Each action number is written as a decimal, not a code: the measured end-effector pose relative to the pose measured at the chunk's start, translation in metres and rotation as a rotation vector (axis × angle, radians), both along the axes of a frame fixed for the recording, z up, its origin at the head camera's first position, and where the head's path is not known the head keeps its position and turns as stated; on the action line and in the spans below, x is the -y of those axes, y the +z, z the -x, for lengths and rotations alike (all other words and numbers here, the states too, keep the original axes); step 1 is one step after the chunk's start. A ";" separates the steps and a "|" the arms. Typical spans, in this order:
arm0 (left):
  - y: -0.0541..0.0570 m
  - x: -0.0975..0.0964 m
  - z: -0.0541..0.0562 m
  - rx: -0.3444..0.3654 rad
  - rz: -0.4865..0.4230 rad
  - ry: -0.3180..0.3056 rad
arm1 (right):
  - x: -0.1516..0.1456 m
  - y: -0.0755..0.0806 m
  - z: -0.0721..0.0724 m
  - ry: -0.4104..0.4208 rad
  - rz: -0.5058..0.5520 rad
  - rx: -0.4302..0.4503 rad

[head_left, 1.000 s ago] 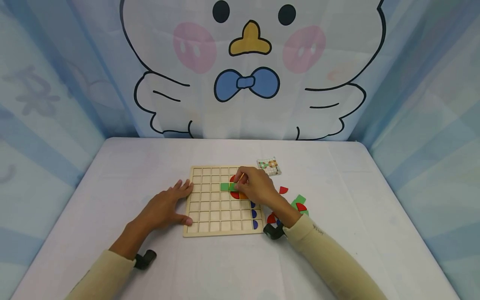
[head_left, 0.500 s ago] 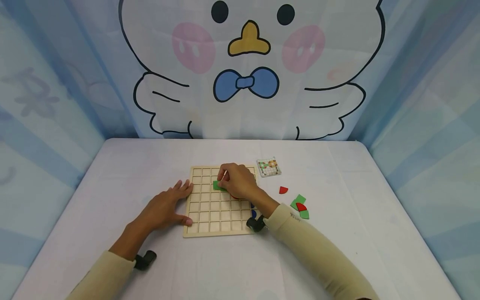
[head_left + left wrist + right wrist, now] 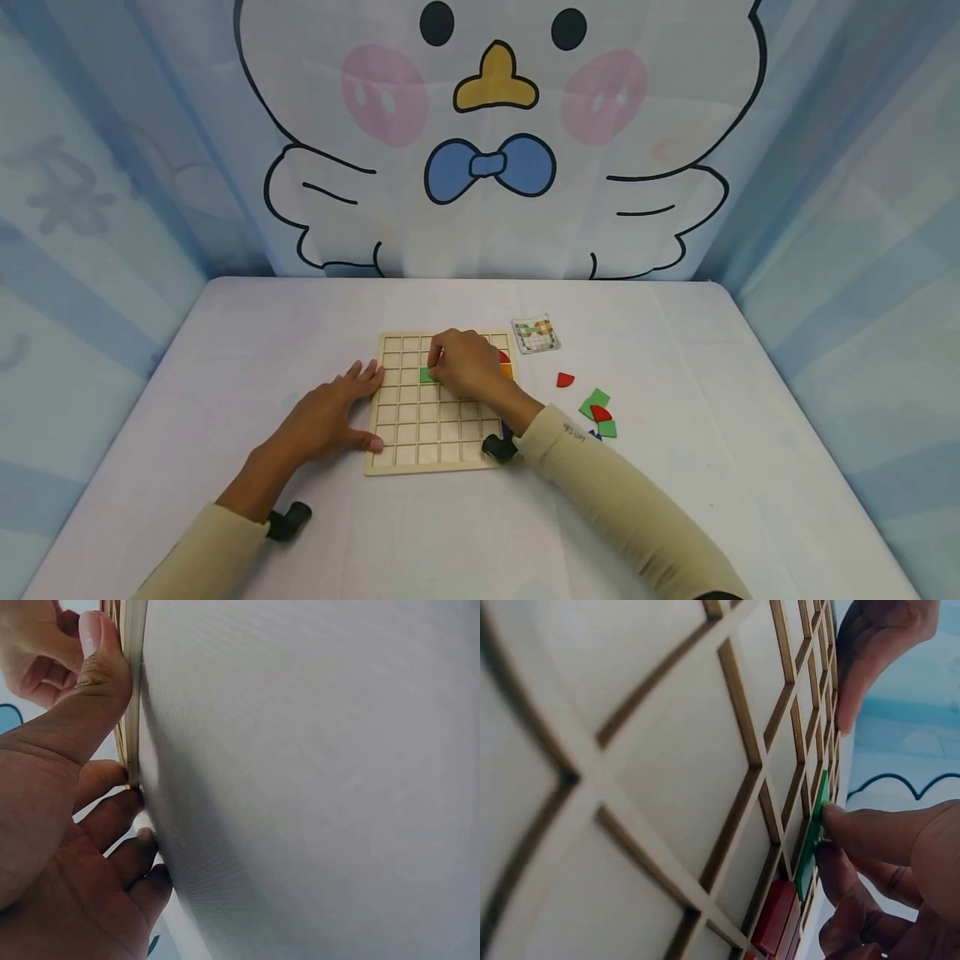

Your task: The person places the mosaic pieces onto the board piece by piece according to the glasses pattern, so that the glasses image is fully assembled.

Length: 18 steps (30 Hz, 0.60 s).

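A wooden grid board (image 3: pixel 408 433) lies on the table. My left hand (image 3: pixel 330 417) rests along its left edge, fingers extended against the side and thumb at the near corner. Over the upper middle of the grid, my right hand (image 3: pixel 468 364) pinches a green square tile (image 3: pixel 817 793) between thumb and finger, low at the cells. Another green tile (image 3: pixel 805 862) sits beside it in the right wrist view. Red pieces (image 3: pixel 775 913) stand in nearby cells. A red piece (image 3: pixel 503 357) and an orange piece (image 3: pixel 507 371) show past the hand; the forearm hides part of the board.
A small pattern card (image 3: pixel 536 333) lies beyond the board's upper right corner. To the right are a loose red quarter-round piece (image 3: pixel 565 380) and a small heap of green tiles (image 3: pixel 598 397), topped by another red piece (image 3: pixel 600 413). Patterned curtains surround the table.
My right hand has moved left across the grid with the green tile, then settled lower at the cells. The left hand stays at the board's edge.
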<state>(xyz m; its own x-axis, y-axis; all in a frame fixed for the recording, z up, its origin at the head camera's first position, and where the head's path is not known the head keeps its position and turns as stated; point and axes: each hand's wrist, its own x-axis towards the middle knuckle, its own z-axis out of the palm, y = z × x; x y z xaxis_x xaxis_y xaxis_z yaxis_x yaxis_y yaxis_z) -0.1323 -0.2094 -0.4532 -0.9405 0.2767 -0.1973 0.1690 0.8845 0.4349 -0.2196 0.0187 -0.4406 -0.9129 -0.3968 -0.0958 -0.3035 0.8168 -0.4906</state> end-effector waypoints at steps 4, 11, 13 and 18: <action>-0.002 0.000 0.000 -0.001 -0.005 0.002 | -0.002 0.000 -0.003 0.020 0.040 -0.012; -0.003 0.001 -0.001 -0.002 -0.004 0.001 | -0.022 0.003 -0.006 0.004 0.100 -0.011; -0.003 0.001 -0.001 -0.007 -0.006 0.001 | -0.031 0.006 -0.006 -0.010 0.109 -0.018; -0.001 0.001 -0.001 -0.013 -0.009 0.005 | -0.052 0.011 -0.007 -0.074 0.110 -0.009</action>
<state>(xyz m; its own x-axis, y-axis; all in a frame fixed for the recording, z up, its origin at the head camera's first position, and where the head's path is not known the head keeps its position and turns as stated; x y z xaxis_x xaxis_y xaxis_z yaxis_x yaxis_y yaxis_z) -0.1314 -0.2106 -0.4544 -0.9444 0.2735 -0.1826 0.1702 0.8816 0.4403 -0.2125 0.0710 -0.4294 -0.9406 -0.3361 -0.0474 -0.2491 0.7785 -0.5761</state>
